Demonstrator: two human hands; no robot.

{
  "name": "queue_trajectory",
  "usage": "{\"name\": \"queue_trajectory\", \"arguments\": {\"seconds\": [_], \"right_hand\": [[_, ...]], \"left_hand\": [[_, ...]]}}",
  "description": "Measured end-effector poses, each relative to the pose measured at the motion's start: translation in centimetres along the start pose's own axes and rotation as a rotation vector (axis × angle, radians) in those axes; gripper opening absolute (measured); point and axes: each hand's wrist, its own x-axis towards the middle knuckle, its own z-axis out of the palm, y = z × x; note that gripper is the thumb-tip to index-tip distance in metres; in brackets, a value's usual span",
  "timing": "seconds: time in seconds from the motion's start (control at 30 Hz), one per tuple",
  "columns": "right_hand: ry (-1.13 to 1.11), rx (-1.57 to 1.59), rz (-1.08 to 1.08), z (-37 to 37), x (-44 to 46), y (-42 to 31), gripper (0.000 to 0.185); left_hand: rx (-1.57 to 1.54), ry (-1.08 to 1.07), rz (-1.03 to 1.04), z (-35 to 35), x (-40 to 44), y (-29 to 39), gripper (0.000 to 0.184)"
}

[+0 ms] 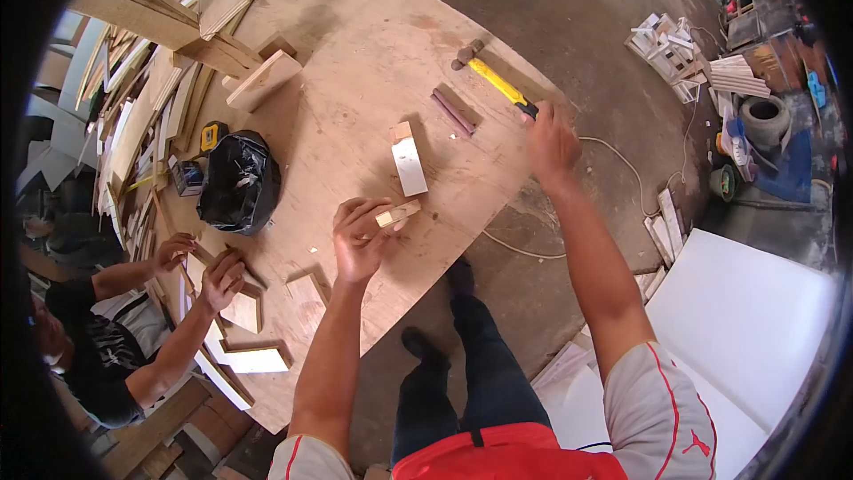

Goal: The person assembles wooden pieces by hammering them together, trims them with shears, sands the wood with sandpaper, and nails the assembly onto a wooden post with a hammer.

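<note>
In the head view, think of a clock with its middle at the middle of the view. The left hand (358, 229), at 9 o'clock close to the middle, pinches a small wood block (399, 213) with its thumb and fingers, just over the table (346, 62). The right hand (553, 144), at 2 o'clock, is closed around the black handle end of a yellow hammer (499, 80), whose head points to 12 o'clock. A white-faced block (410, 167) lies on the table near 12 o'clock, and two thin brown sticks (453, 114) lie past it, toward the hammer. The pieces look cut short, so I think the cutting is done. The held block is not joined to the white-faced one, so putting parts together looks not done here. I can't make out any nails, or tell how much is left. At 8 o'clock, another person's hands (222, 283) are busy by more wood pieces (242, 311).
</note>
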Motion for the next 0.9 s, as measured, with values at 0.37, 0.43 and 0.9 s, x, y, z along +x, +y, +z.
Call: {"name": "queue_trajectory", "arguments": {"seconds": [0.37, 0.43, 0.9], "right_hand": [[-0.182, 0.904, -0.011, -5.5, -16.5, -8.5, 0.028], [-0.216, 1.006, -0.01, -4.7, -20.0, -9.4, 0.025], [-0.002, 0.453, -0.37, -1.5, -33.6, -19.9, 0.031]], "left_hand": [[0.072, 0.054, 0.042, -3.9, -3.9, 1.4, 0.03], [0.089, 0.053, 0.006, -6.7, -6.0, 1.3, 0.032], [0.286, 0.115, 0.013, -19.8, -18.6, -9.8, 0.032]]}}
